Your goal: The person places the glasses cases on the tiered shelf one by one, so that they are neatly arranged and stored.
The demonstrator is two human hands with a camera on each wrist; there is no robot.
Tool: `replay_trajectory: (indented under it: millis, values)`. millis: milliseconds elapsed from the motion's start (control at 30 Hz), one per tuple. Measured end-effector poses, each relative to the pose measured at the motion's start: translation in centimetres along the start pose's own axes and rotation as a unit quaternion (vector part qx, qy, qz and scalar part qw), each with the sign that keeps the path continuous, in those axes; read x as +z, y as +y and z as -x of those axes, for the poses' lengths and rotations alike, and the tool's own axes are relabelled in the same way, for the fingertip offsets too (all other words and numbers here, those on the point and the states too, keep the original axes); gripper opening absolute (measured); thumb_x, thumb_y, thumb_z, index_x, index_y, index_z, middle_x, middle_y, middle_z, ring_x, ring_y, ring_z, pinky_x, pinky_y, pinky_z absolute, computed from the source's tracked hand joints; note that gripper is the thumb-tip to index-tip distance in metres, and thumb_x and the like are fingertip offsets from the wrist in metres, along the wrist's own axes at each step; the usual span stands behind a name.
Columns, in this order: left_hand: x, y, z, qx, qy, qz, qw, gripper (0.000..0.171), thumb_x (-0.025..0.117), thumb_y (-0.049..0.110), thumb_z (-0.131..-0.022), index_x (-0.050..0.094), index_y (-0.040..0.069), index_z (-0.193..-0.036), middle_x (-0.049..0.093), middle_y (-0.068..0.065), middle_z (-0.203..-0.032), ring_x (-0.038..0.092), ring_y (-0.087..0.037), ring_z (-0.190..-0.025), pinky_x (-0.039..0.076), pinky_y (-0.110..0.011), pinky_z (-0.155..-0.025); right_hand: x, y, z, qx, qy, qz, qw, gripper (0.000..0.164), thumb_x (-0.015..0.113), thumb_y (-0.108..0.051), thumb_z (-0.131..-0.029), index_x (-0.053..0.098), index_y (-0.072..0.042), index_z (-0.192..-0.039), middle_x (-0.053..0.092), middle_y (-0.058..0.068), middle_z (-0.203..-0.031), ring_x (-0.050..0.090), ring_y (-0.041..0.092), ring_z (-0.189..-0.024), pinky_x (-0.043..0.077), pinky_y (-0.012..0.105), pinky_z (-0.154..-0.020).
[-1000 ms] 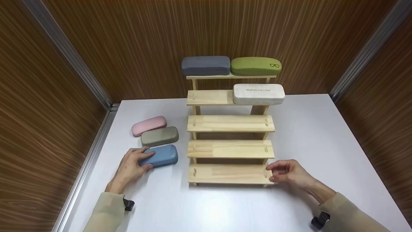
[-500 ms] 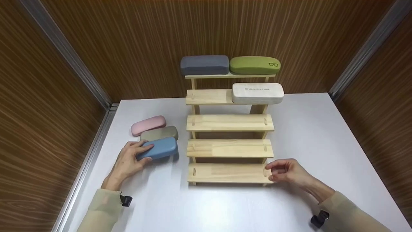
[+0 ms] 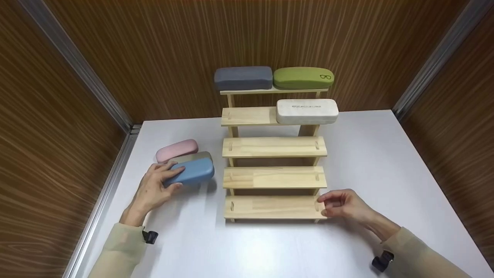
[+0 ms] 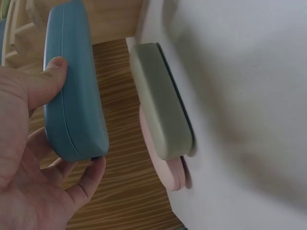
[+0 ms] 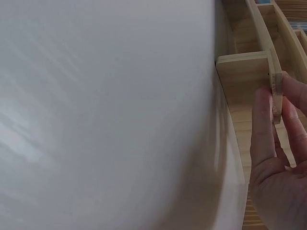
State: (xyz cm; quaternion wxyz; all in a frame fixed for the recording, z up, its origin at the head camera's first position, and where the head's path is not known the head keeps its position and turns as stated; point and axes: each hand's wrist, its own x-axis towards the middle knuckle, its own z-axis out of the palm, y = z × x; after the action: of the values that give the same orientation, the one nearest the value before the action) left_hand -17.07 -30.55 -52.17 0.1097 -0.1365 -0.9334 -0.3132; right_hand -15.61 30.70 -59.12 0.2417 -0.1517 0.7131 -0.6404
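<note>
Blue oblong case (image 3: 196,171): plain
Grey-green oblong case (image 4: 160,101): plain
Lime oblong case (image 3: 303,78): black spectacles motif
White oblong case (image 3: 307,112): dark lettering
Pale wooden rack (image 3: 276,208): grained

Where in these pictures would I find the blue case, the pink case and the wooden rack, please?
Blue case (image 3: 197,171): head view, on its top face, beyond the fingers.
Pink case (image 3: 177,150): head view, middle of its top face.
Wooden rack (image 3: 274,147): head view, bare middle of its third step.
</note>
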Motion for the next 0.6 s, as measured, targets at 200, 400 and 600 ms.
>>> replay_trajectory:
  millis: [200, 400, 600]
  values:
    - [-0.6, 0.8, -0.9, 0.011, -0.004, -0.009, 0.9999, 0.050, 0.092, 0.011, -0.091, 0.080, 0.011, -0.140, 0.067, -0.023, -0.158, 0.062, -0.043, -0.137, 0.052, -0.061, -0.113, 0.0, -0.1, 0.0, 0.012, -0.001, -0.016, 1.000, 0.042, 0.079, 0.010, -0.093, 0.065, 0.022, -0.131, 0.083, -0.009, -0.095, 0.077, 0.001, -0.085, 0.070, 0.024, -0.083]
    - [-1.3, 1.9, -1.9, 0.030, -0.004, -0.017, 0.9994, 0.050, 0.091, 0.013, -0.092, 0.079, 0.011, -0.141, 0.068, -0.021, -0.158, 0.063, -0.042, -0.136, 0.053, -0.062, -0.115, 0.0, -0.1, 0.1, 0.005, -0.004, -0.021, 1.000, 0.040, 0.079, 0.012, -0.093, 0.068, 0.019, -0.130, 0.084, -0.008, -0.098, 0.079, 0.002, -0.087, 0.070, 0.024, -0.084]
    - [-2.1, 3.2, -2.9, 0.053, 0.001, -0.022, 0.9984, 0.049, 0.091, 0.014, -0.093, 0.079, 0.012, -0.141, 0.069, -0.022, -0.157, 0.062, -0.045, -0.138, 0.054, -0.066, -0.116, 0.0, -0.1, 0.0, 0.005, -0.003, -0.018, 1.000, 0.042, 0.079, 0.012, -0.092, 0.065, 0.023, -0.131, 0.085, -0.008, -0.098, 0.080, 0.003, -0.087, 0.070, 0.023, -0.082]
